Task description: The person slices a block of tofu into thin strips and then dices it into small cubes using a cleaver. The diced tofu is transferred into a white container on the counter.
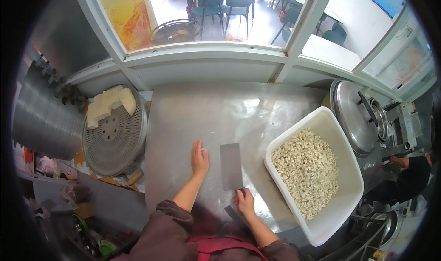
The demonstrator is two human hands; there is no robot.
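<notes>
My right hand (245,201) grips the dark handle of a cleaver (231,167). The cleaver's broad rectangular blade points away from me, over the stainless steel table (193,106). To the left of the blade, my left hand (200,161) is at the tabletop with its fingers stretched out. A small pale spot shows by its thumb, too small to identify. On the right, a deep white plastic tub (344,192) stands at an angle. Small pale diced cubes of food (306,173) are heaped in it, mostly along its left side.
Left of the table, pale food blocks (108,102) sit on a round slotted metal tray (113,147). A lidded metal pot (356,114) stands behind the tub. White-framed windows (206,54) rise along the far edge. Another person (411,178) works at far right.
</notes>
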